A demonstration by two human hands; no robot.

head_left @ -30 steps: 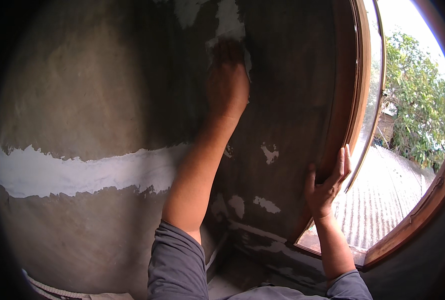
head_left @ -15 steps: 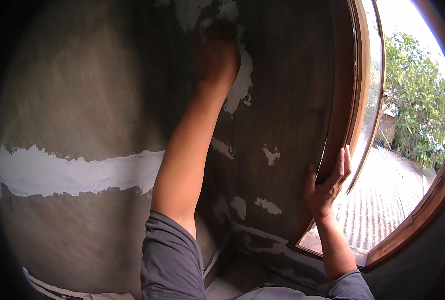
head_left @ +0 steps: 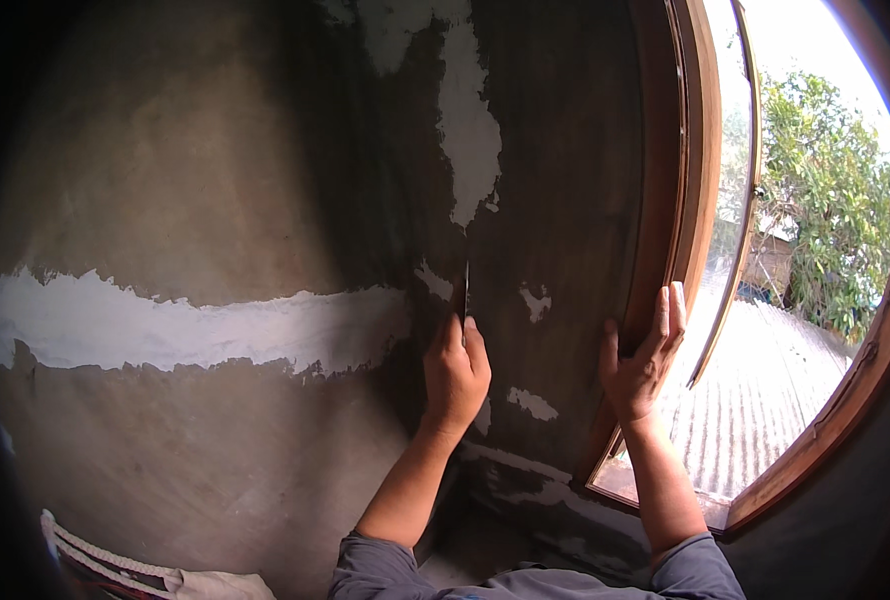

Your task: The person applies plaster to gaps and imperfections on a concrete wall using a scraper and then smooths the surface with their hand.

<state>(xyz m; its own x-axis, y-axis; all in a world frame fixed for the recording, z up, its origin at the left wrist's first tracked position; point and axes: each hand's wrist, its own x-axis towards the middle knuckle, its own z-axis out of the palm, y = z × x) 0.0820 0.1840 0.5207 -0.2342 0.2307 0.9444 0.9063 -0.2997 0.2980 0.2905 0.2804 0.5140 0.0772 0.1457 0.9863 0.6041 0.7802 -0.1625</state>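
Observation:
My left hand (head_left: 455, 378) is closed on a putty knife (head_left: 466, 285), whose thin dark blade is seen edge-on and points up. Its tip is just below a long white filler patch (head_left: 468, 130) on the dark grey wall (head_left: 570, 210). The knife's handle is hidden in my fingers. A smaller filler patch (head_left: 433, 281) lies just left of the blade. My right hand (head_left: 643, 365) rests against the wooden window frame (head_left: 698, 150), fingers stretched upward and thumb apart on the side toward the wall.
A wide white filler band (head_left: 185, 325) runs across the left wall to the corner. Small filler spots (head_left: 533, 404) dot the wall by the window. Outside are a corrugated roof (head_left: 745, 350) and a tree (head_left: 825, 180). A pale cloth item with a rope-like edge (head_left: 215, 585) lies at lower left.
My left hand has come down from high on the wall to about mid-height, uncovering the long filler patch. My right hand stays at the window frame.

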